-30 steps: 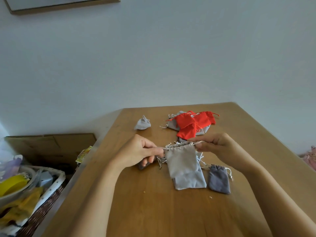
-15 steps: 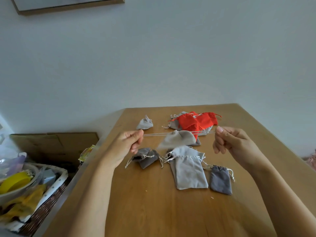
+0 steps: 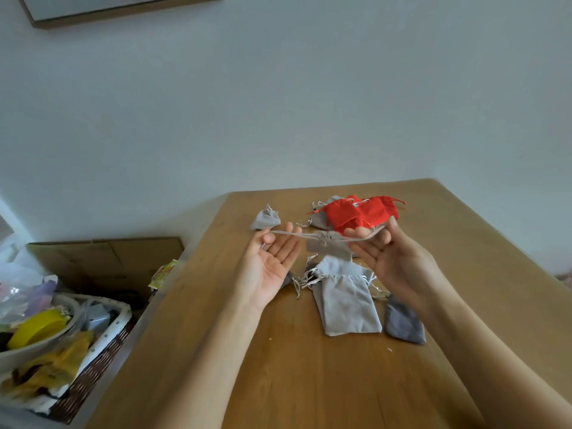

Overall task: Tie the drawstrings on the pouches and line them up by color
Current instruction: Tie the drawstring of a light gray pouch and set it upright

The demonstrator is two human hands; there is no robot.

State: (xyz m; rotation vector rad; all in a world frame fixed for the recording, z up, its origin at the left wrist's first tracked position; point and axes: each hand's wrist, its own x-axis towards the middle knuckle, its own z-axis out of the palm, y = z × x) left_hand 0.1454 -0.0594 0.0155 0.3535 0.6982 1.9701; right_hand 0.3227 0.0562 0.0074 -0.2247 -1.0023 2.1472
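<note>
- Wooden table [image 3: 309,382] against a pale wall carries my work; a cluttered wicker basket [image 3: 89,376] sits off its left edge.
- My left hand [image 3: 272,261] and right hand [image 3: 390,258] hover palm-up, fingers loosely spread, each with a drawstring [image 3: 288,234] end draped over the fingertips, apparently pinched by the thumbs.
- Between them hangs the light grey pouch [image 3: 329,246], neck cinched into a puckered bunch.
- I judge the cinching done; next I need to cross the cords and knot them.
- Soft, velvety pouches wait below: a flat grey pouch [image 3: 349,305] and a dark grey pouch [image 3: 404,323]; crumpled red pouches [image 3: 359,213] lie beyond, a small tied pouch [image 3: 265,217] apart on the left.
</note>
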